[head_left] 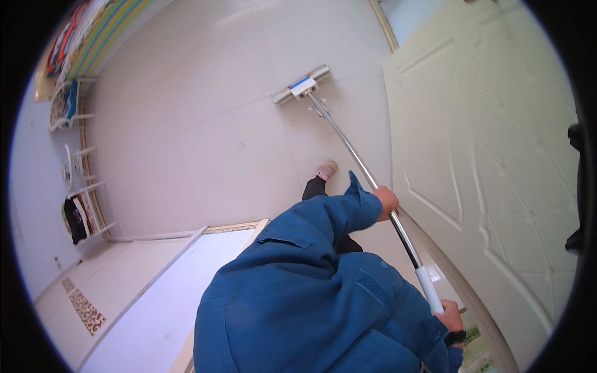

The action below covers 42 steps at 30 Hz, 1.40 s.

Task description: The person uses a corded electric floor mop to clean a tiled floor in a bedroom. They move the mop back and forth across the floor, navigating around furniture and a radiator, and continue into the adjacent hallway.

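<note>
A long-handled roller sponge mop slants across the view, its silver-and-white head flat on the pale tiled floor. My left hand is wrapped round the metal pole about midway along. Lower down, my right hand closes on the end of the white handle grip. A dark band circles the right wrist. Both arms are in blue jacket sleeves, and the left one crosses in front of my body.
A cream panelled door stands close on the right, beside the pole. Bedding with a striped cover is at the far left. White racks with clothes line the left wall. My shoe is on the floor behind the mop head.
</note>
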Each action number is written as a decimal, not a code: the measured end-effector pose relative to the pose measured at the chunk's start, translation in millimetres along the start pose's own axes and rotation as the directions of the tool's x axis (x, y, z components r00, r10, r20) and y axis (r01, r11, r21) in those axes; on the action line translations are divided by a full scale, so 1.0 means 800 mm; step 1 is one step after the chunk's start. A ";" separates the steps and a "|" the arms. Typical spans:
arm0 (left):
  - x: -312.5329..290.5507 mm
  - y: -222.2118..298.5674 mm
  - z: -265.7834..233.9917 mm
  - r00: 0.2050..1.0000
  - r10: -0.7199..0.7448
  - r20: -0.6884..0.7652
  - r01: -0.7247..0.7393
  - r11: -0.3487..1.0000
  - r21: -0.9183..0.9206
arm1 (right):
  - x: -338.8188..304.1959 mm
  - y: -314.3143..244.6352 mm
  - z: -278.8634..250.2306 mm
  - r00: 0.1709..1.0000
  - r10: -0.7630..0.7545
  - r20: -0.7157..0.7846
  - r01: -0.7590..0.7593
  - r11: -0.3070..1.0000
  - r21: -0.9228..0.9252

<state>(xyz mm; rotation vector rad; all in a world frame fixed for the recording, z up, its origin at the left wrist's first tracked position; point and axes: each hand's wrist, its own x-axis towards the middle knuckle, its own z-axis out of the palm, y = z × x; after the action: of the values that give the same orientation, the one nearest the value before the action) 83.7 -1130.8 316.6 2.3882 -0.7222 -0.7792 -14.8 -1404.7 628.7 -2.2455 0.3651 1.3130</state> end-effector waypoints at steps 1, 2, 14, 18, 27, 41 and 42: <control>-0.013 -0.019 0.006 0.995 -0.096 0.032 0.096 0.995 0.018 | 0.015 -0.004 0.014 0.999 -0.018 0.040 0.020 0.999 -0.043; -0.043 -0.040 0.014 0.990 -0.143 -0.017 0.144 0.990 0.016 | 0.028 -0.014 0.036 0.998 -0.003 0.059 0.009 0.994 -0.110; -0.394 -0.271 0.047 0.676 -0.608 -0.417 0.682 0.730 0.040 | 0.100 -0.224 0.261 0.854 -0.387 0.347 0.432 0.900 -0.058; -0.425 -0.244 0.071 0.657 -0.664 -0.358 0.716 0.698 0.019 | 0.070 -0.224 0.273 0.756 -0.600 0.263 0.642 0.758 -0.115; -0.323 0.055 0.226 0.919 -0.388 -0.069 0.387 0.922 -0.029 | -0.102 0.084 0.216 0.971 -0.236 -0.032 0.231 0.966 -0.116; -0.239 0.332 0.283 0.983 0.126 -0.134 -0.157 0.953 -0.259 | -0.306 0.355 0.119 0.929 -0.012 -0.370 -0.019 0.997 -0.079; -0.242 0.320 0.279 0.983 0.096 -0.156 -0.134 0.958 -0.254 | -0.297 0.340 0.117 0.940 -0.003 -0.341 -0.024 0.997 -0.077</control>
<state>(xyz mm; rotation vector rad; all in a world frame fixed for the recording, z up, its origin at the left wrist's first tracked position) -276.7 -1264.3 389.0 2.1164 -0.6492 -0.6077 -328.4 -1586.2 717.9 -2.5456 0.4534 0.9528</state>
